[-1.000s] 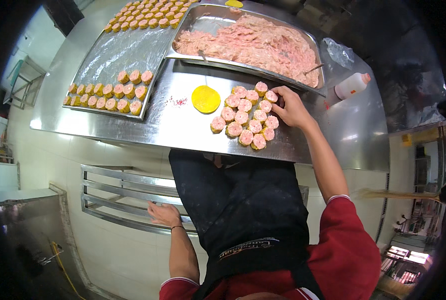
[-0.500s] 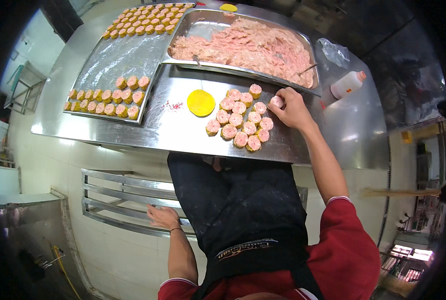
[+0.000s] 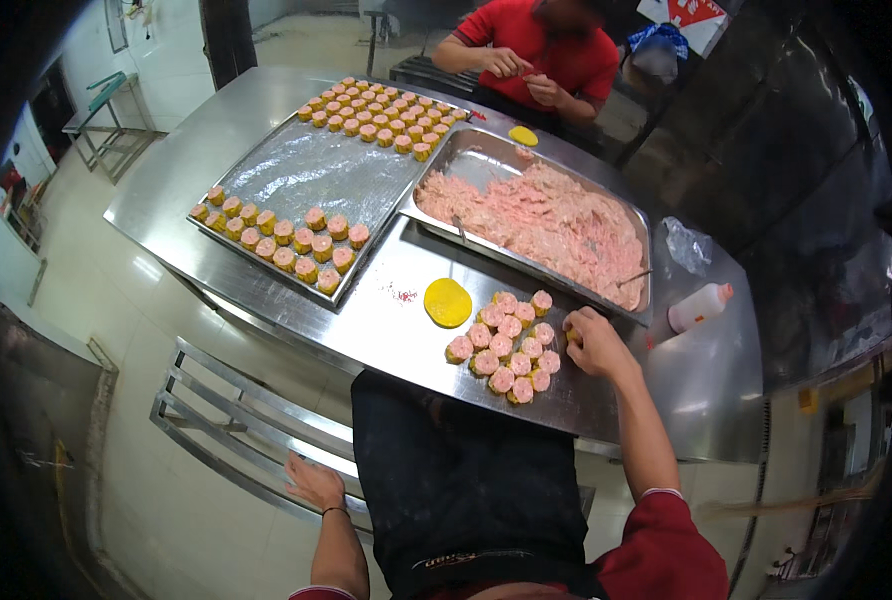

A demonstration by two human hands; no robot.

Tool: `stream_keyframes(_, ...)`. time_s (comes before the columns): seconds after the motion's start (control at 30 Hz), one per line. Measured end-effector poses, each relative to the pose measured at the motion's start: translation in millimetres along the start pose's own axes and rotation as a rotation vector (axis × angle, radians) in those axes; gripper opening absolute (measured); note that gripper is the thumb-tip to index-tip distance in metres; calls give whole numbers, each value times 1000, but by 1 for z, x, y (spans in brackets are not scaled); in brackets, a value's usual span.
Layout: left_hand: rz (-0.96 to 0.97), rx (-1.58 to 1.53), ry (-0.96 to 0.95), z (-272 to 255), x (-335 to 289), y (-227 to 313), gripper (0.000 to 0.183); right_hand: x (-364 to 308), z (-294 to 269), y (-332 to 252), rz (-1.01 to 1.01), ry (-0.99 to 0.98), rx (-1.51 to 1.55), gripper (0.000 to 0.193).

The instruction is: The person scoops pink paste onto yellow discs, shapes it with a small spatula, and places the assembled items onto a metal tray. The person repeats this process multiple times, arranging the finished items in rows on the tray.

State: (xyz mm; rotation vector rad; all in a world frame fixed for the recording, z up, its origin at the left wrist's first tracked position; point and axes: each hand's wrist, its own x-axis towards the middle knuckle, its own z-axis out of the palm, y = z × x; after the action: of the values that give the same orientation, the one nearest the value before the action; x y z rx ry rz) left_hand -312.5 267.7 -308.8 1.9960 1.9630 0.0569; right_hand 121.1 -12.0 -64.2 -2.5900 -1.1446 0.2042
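Observation:
My right hand (image 3: 598,345) is closed around an open-topped dumpling (image 3: 573,335) at the right edge of a cluster of pink-topped, yellow-wrapped dumplings (image 3: 502,345) on the steel table. My fingers hide part of the held one. Left of the cluster lies a round stack of yellow wrappers (image 3: 448,303). Just beyond is a deep metal pan (image 3: 526,262) of pink minced filling (image 3: 556,230), with thin tool handles sticking out. My left hand (image 3: 315,482) hangs below the table, fingers apart and holding nothing, near a slatted metal rack (image 3: 256,425).
A metal tray (image 3: 296,185) on the left carries dumplings in rows at its far and near ends. A white bottle (image 3: 699,307) and a clear plastic bag (image 3: 687,246) are at the right. Across the table, a person in red (image 3: 556,60) works near more yellow wrappers (image 3: 523,136).
The view has tilted up and turned, bringing the person across the table into sight. My right hand stays beside the cluster with its dumpling, now more covered. My left hand remains by the rack.

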Motion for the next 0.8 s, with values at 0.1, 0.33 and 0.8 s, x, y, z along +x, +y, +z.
stream_keyframes(0.1,6,-7,-1,6,0,-2,70,-1,-8,-2,36,-68,-15,35)
stream_keyframes(0.33,22,-3,24,12,2,-8,66,-4,-10,-4,156,-66,-89,35)
stream_keyframes(0.8,25,-14,39,12,2,-8,66,-2,3,0,127,33,-183,34)
